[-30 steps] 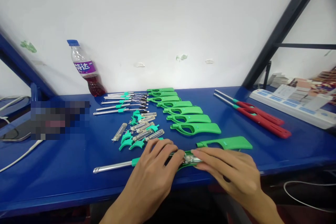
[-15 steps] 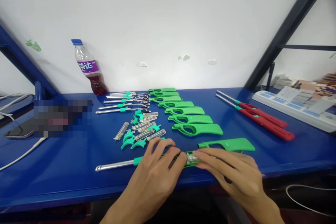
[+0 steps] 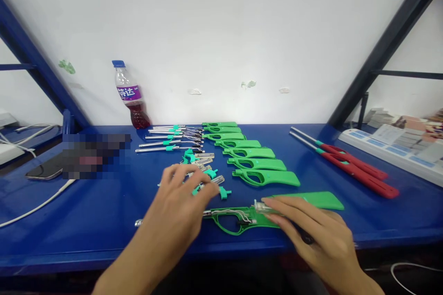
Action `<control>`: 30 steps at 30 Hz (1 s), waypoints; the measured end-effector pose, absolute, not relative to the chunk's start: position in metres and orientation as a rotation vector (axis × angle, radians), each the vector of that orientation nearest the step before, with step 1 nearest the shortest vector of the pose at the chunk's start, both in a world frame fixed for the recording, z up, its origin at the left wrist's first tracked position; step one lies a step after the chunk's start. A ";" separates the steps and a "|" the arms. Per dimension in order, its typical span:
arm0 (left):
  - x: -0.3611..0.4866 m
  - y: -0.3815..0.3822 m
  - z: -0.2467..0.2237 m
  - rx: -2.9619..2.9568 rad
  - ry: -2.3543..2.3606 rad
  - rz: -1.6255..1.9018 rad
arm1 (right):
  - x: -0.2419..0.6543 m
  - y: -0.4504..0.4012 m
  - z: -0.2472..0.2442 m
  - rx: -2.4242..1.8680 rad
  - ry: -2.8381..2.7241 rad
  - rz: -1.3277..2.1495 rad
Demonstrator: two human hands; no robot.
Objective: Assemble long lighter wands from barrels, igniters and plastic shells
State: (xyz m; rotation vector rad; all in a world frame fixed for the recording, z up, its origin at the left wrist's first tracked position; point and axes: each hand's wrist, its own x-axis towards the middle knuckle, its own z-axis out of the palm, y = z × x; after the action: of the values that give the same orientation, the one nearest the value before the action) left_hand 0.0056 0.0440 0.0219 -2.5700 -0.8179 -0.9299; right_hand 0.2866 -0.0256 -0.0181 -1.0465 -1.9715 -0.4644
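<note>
My right hand (image 3: 311, 235) pinches a clear lighter fuel tank (image 3: 262, 207) by its sides, over the handle end of an open green lighter half-shell (image 3: 228, 230). That half-shell holds a metal tube, white wires (image 3: 242, 214) and a small black igniter part. My left hand (image 3: 176, 203) is off the half-shell, over the loose teal triggers (image 3: 224, 193) and clear fuel tanks (image 3: 217, 179). Its fingers are bent and apart, and I see nothing in them. Another green half-shell (image 3: 323, 200) lies just behind my right hand, partly covered by it.
Several green half-shells (image 3: 268, 177) lie in a row behind my hands. Metal tubes with wires (image 3: 157, 149) lie to their left. A drink bottle (image 3: 129, 94) leans at the wall, with a phone (image 3: 44, 166) nearby. Red lighters (image 3: 356, 170) and a power strip (image 3: 394, 152) sit right.
My left hand has let go of the green half-shell and moved left and up over the loose parts. My right hand stays at the fuel tank. The view has shifted slightly.
</note>
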 end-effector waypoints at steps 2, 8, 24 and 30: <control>-0.015 0.059 0.026 -2.505 -0.979 -0.845 | 0.287 -0.025 -0.017 -1.088 -2.012 -0.422; -0.055 0.089 0.020 -2.436 -1.177 -0.769 | 0.280 -0.008 -0.008 -1.139 -2.154 -0.373; -0.046 0.050 0.031 -2.794 -1.233 -0.795 | 0.290 -0.036 -0.018 -1.238 -2.168 -0.317; -0.034 0.034 0.017 -2.927 -1.233 -0.552 | 0.286 -0.033 -0.021 -1.206 -2.141 -0.284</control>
State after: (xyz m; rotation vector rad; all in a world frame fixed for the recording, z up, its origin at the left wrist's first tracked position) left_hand -0.0336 0.0342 0.0168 -2.9268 -1.2328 -0.5519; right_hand 0.2863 -0.0334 -0.0211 -1.2058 -2.1408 -0.2837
